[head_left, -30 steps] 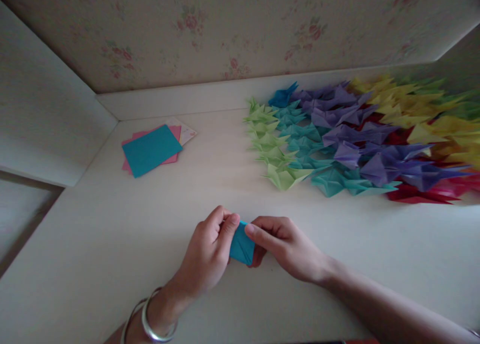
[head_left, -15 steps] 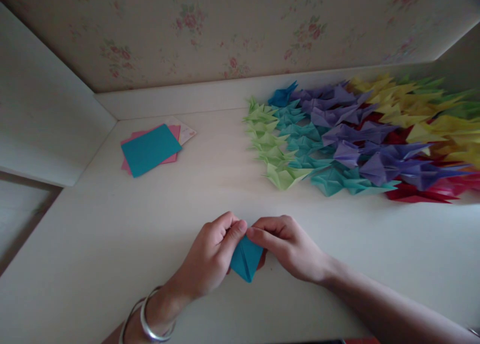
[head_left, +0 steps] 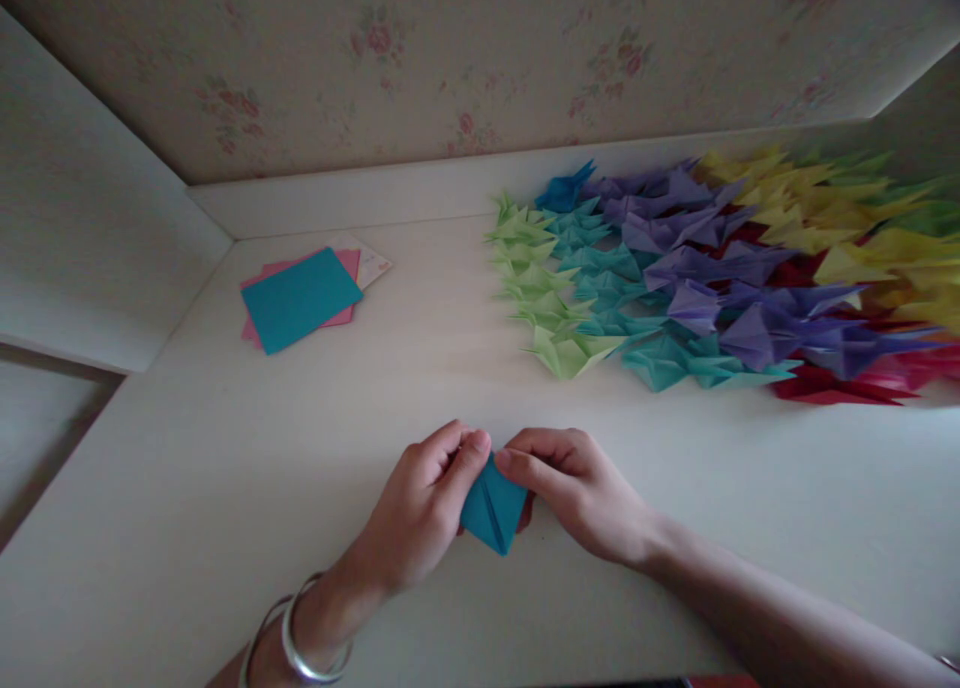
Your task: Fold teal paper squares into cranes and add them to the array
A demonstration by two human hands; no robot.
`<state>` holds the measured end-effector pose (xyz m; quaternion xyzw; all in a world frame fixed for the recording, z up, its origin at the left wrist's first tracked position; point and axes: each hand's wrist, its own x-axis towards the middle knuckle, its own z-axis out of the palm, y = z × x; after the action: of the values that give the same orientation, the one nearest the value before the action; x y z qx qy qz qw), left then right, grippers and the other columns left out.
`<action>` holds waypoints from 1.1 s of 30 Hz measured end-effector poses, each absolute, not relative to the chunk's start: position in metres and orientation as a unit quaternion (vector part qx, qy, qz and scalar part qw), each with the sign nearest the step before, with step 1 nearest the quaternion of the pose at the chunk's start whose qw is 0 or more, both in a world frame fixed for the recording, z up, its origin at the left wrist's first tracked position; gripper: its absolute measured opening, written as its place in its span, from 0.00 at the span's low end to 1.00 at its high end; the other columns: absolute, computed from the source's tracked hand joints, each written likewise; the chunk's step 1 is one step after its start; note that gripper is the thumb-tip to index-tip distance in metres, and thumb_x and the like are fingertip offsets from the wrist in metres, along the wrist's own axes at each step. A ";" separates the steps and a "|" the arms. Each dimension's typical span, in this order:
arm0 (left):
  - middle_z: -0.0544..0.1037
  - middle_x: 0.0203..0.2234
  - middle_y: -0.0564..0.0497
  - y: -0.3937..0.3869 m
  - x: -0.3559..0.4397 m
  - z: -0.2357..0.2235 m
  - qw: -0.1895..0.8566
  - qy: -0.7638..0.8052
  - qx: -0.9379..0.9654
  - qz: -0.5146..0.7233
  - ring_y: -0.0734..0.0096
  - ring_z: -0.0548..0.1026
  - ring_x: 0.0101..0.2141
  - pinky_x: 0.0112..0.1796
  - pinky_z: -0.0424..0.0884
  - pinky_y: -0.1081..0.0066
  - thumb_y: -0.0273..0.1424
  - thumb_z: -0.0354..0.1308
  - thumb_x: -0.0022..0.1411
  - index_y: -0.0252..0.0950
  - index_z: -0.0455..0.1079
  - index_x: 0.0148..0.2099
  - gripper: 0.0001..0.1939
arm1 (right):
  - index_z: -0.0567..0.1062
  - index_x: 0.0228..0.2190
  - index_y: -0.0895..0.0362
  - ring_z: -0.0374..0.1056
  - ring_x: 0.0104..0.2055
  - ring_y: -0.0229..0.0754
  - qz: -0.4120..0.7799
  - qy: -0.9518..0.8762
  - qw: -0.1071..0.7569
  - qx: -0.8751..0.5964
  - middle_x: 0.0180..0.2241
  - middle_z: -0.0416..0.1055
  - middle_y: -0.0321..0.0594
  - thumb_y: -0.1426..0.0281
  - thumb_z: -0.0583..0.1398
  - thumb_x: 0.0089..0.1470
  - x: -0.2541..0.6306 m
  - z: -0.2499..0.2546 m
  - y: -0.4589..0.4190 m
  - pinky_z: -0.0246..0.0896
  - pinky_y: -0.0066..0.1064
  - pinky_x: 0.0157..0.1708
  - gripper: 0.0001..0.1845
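Note:
Between my two hands is a small folded piece of blue origami paper, diamond-shaped, with a slit down its middle and a point aimed toward me. My left hand pinches its upper left edge between thumb and fingers. On the upper right edge, my right hand grips it with the thumb on top; some of its fingers are behind the paper. The tips of both thumbs lie close to each other near the top corner. How the far side of the fold looks is hidden.
Many folded paper cranes stand in rows at the back right: light green, teal, purple, yellow and red. One darker blue crane is by the wall. At the left lies a blue sheet over pink sheets.
The folded paper has tilted slightly, its lower point shifting a little up and right. The gap between my thumbs has widened slightly as the left thumb moved left. Both hands keep their grip.

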<state>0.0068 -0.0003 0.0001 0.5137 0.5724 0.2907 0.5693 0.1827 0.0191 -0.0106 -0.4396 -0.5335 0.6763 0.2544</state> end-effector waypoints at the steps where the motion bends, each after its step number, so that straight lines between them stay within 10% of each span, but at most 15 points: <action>1: 0.62 0.20 0.59 0.000 0.006 0.001 0.572 0.574 0.501 0.303 0.77 0.62 0.19 0.17 0.59 0.79 0.47 0.49 0.68 0.38 0.65 0.32 0.19 | 0.73 0.22 0.58 0.68 0.22 0.36 0.674 -0.526 0.266 -0.445 0.19 0.71 0.36 0.60 0.58 0.60 0.183 -0.011 0.020 0.61 0.25 0.24 0.20; 6: 0.71 0.25 0.57 -0.004 0.004 0.000 0.599 0.535 0.464 0.374 0.77 0.69 0.18 0.18 0.64 0.78 0.41 0.52 0.69 0.41 0.61 0.57 0.18 | 0.75 0.25 0.58 0.69 0.23 0.37 0.681 -0.441 0.352 -0.466 0.20 0.72 0.36 0.57 0.61 0.57 0.183 -0.011 0.026 0.63 0.27 0.25 0.18; 33: 0.81 0.32 0.54 -0.003 -0.015 -0.004 0.653 0.430 0.463 0.417 0.73 0.78 0.31 0.32 0.77 0.77 0.29 0.61 0.64 0.43 0.77 0.47 0.09 | 0.79 0.41 0.53 0.74 0.36 0.40 0.706 -0.465 0.443 -0.301 0.35 0.79 0.39 0.66 0.66 0.56 0.199 -0.008 0.019 0.70 0.31 0.37 0.10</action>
<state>-0.0152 -0.0025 -0.0035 0.4635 0.4298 0.4174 0.6529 0.1987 0.0191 -0.0076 -0.3006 -0.4648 0.7055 0.4426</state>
